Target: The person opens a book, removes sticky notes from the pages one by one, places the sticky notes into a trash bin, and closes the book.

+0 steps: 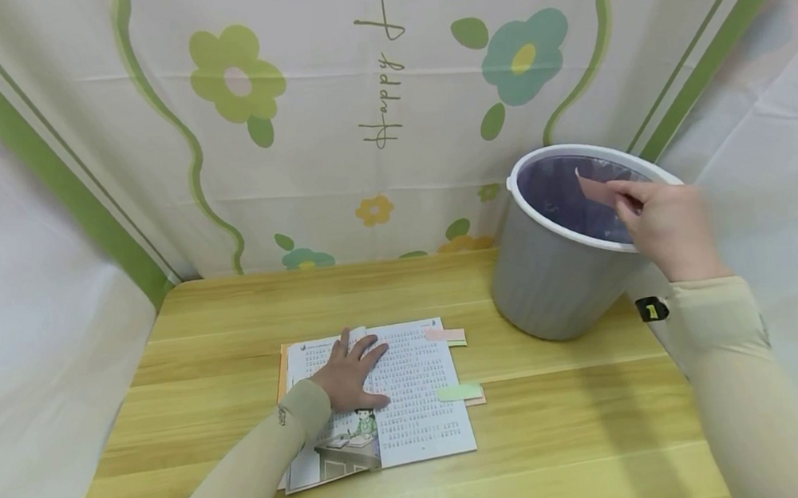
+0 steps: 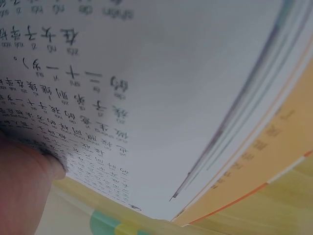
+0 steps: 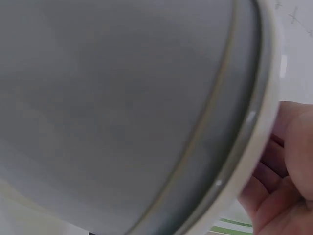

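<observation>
An open book (image 1: 424, 431) with printed text and a drawing of a child at a desk lies on the table. My left hand (image 1: 349, 374) rests on its pages with the fingers spread. Pink (image 1: 443, 334) and green sticky notes (image 1: 459, 392) jut past the book's right edge. Over the mouth of a grey trash bin (image 1: 554, 282), my right hand (image 1: 675, 230) pinches a pink sticky note (image 1: 595, 191) between thumb and fingers. In the right wrist view the bin's wall and pale rim (image 3: 254, 132) cover part of that hand, and the note is hidden.
The wooden table (image 1: 232, 313) runs under the book and bin. Behind it hangs a white cloth (image 1: 333, 159) with flower prints, and more white cloth (image 1: 19, 277) closes off the sides. The bin stands at the table's right rear.
</observation>
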Available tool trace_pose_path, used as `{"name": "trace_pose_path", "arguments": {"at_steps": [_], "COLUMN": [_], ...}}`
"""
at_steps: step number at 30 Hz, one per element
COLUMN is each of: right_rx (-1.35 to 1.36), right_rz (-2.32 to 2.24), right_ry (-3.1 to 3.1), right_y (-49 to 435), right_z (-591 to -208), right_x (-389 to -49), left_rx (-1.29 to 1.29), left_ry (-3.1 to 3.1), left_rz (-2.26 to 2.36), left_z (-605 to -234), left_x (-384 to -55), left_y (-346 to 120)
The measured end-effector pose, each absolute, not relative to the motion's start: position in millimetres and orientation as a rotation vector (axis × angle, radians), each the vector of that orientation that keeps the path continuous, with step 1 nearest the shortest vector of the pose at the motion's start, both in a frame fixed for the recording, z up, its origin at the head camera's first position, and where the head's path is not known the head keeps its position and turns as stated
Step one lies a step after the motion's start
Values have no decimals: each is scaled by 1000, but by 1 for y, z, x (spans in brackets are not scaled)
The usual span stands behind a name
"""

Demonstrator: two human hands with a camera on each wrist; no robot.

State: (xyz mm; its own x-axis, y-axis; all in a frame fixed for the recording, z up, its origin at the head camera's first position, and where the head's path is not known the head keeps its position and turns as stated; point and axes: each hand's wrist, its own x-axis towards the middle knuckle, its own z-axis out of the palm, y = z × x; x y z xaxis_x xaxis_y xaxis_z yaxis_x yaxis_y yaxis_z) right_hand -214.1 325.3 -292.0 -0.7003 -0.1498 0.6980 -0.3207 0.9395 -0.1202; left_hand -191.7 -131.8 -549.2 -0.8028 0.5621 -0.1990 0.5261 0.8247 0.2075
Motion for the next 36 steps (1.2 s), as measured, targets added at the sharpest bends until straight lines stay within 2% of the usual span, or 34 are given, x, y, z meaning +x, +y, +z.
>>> {"name": "trace_pose_path", "arguments": {"at_steps": [23, 36], "right_rx": [487, 471], "right_rz": [143, 225], "right_ry": [-2723, -2897], "right_y": [339, 342], "right_z": [-295, -293], "right_x": [-240, -247], "left_rx": [843, 888], "left_ry": [2776, 2764], "left_rz": [220, 222], "left_z": [-553, -556], "left_x": [-189, -192], "left_y": [-134, -135]}}
